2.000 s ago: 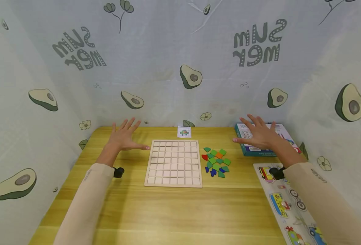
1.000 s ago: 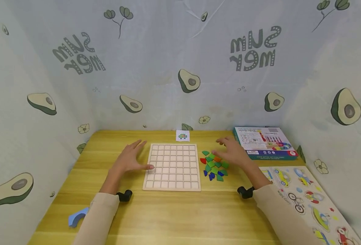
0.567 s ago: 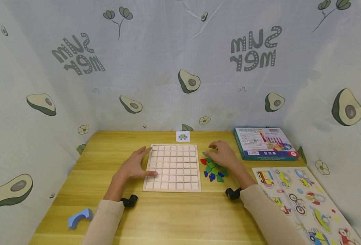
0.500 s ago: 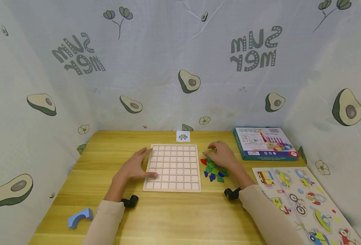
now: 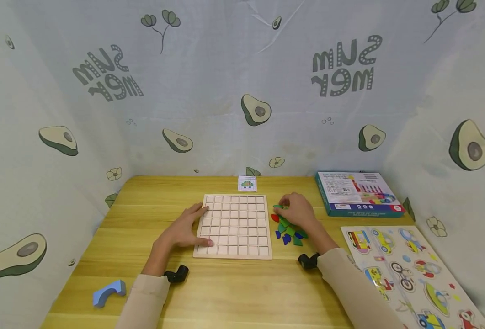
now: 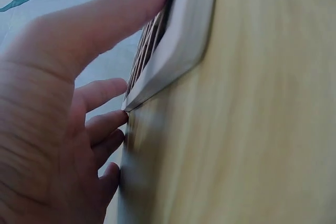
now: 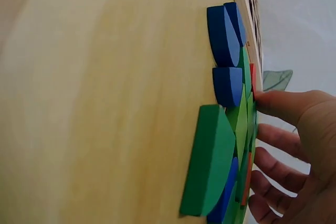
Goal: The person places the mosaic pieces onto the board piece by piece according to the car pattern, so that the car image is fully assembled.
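My left hand (image 5: 184,230) rests at the left side of a pale wooden grid board (image 5: 232,257), thumb over its lower-left squares and fingertips at its left edge. In the left wrist view the thumb (image 6: 121,14) lies over the board's rim and the other fingers are spread along the side. My right hand (image 5: 297,210) reaches down with bent fingers over the far end of a pile of small wooden pieces (image 5: 290,231). Its thumb and index finger are by a green piece (image 5: 278,207); I cannot tell whether they pinch it. A red piece (image 5: 275,218) lies just beside them.
A small card with a turtle picture (image 5: 247,183) lies behind the board. To the right are a boxed set (image 5: 359,194) and a vehicle puzzle board (image 5: 407,269). A blue arch block (image 5: 109,293) lies front left. A printed cloth (image 5: 217,114) hangs around the table.
Both hands have come down from above the table: the left onto the board's left edge, the right off the box and leftward to the pieces. Lately the right fingers have drawn closer together.
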A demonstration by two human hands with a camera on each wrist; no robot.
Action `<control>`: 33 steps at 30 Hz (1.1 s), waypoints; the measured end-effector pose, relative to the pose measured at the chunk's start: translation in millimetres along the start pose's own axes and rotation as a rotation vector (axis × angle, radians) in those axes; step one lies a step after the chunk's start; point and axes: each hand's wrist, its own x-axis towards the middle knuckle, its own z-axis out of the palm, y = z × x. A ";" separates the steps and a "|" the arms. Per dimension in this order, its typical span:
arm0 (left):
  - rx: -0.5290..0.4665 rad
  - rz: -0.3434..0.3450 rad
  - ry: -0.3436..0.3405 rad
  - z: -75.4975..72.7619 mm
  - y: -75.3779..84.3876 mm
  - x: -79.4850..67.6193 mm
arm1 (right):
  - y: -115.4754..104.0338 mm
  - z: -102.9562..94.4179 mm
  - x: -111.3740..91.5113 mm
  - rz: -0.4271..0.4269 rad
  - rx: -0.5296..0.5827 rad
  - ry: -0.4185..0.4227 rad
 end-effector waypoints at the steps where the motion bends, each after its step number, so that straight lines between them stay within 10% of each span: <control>1: -0.010 0.004 -0.001 0.4 -0.5 -0.4 | -0.2 -0.2 -0.3 0.004 0.003 -0.001; 33: 0.005 0.038 0.017 11.3 -5.0 4.7 | -4.0 -1.7 -9.3 -0.053 0.094 0.060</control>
